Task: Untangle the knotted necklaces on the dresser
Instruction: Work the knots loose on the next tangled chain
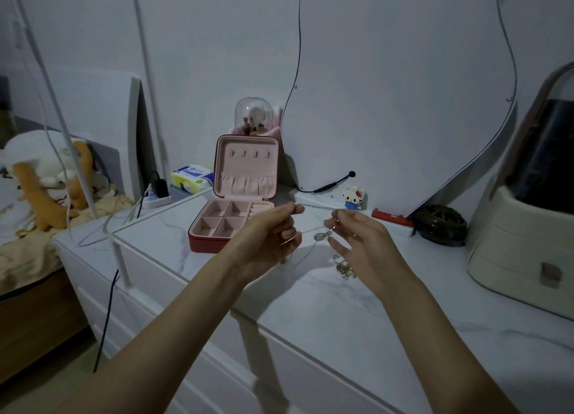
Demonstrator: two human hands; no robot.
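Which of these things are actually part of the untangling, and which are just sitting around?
In use: left hand and right hand pinching the silver chain; knotted pendants; gold necklace on the dresser.

Lying about: jewelry box, toy figure, tissue pack, hair claw.

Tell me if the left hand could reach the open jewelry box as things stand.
Probably yes: the jewelry box sits just beyond the left hand with nothing between, but that hand pinches a necklace chain.
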